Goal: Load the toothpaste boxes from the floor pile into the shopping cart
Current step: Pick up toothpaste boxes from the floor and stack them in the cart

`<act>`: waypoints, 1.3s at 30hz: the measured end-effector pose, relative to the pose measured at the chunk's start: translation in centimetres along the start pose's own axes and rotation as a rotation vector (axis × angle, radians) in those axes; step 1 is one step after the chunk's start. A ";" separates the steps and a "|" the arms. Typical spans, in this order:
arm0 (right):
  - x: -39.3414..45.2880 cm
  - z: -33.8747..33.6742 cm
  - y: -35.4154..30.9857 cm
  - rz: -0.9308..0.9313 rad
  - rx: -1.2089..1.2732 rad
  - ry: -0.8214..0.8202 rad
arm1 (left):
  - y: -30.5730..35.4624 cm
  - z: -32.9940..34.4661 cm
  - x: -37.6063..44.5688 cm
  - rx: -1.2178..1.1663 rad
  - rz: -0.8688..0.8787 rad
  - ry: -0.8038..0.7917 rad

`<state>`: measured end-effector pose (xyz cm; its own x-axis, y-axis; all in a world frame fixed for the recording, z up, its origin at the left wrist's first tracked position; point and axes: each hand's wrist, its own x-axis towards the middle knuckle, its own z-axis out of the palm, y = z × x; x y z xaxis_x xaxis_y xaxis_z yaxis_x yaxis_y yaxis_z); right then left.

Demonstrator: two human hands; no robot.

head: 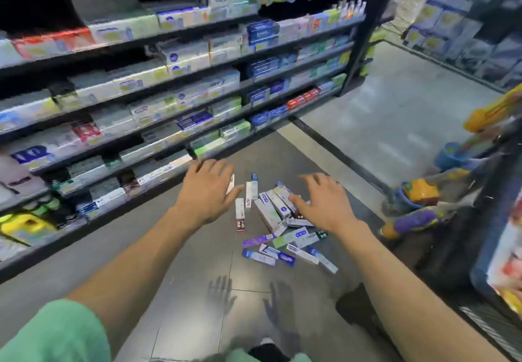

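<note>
A pile of toothpaste boxes (279,229) lies scattered on the dark floor tiles, white, blue, purple and green ones mixed. My left hand (207,190) hovers above the pile's left edge with fingers spread and holds nothing. My right hand (322,203) hovers over the pile's right side, fingers spread, also holding nothing. A shopping cart (418,192) with colourful items in it is blurred at the right edge. One white and red box (240,214) lies apart at the left of the pile.
Dark shelves (158,84) stocked with toothpaste boxes run along the left. More shelving (463,31) stands at the far right across a grey aisle floor (401,113). My dark shoe (353,305) is on the floor below the pile.
</note>
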<state>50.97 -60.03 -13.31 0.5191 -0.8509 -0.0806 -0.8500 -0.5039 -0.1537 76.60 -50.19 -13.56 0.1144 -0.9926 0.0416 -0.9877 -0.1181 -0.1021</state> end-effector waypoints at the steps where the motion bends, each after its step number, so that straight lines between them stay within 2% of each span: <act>1: 0.0 0.2 1.5 0.019 0.011 -0.008 | 1.3 0.3 1.0 -0.008 0.021 -0.018; 13: 1.1 1.6 10.3 0.310 0.060 -0.084 | 9.4 3.5 13.2 0.013 0.320 -0.098; 20: 1.3 1.8 14.5 0.535 0.036 -0.062 | 13.5 5.9 21.3 -0.016 0.513 -0.094; 25: 1.4 6.1 18.5 0.622 0.075 -0.078 | 17.6 10.3 25.0 -0.041 0.570 -0.113; 28: 2.2 12.3 21.4 0.645 0.106 -0.080 | 20.5 16.7 25.9 -0.089 0.572 -0.121; 30: 2.7 18.3 23.8 0.644 0.099 -0.094 | 22.9 23.2 26.3 -0.126 0.583 -0.132; 34: 3.3 34.7 29.1 0.703 0.113 -0.120 | 28.0 39.5 26.7 -0.181 0.517 -0.174; 39: 3.7 56.8 34.5 0.744 0.126 -0.115 | 32.1 61.7 26.2 -0.127 0.630 -0.180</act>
<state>28.71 -72.11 -74.80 -0.1742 -0.9355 -0.3075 -0.9663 0.2226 -0.1297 54.47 -81.83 -77.10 -0.4839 -0.8612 -0.1556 -0.8749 0.4797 0.0661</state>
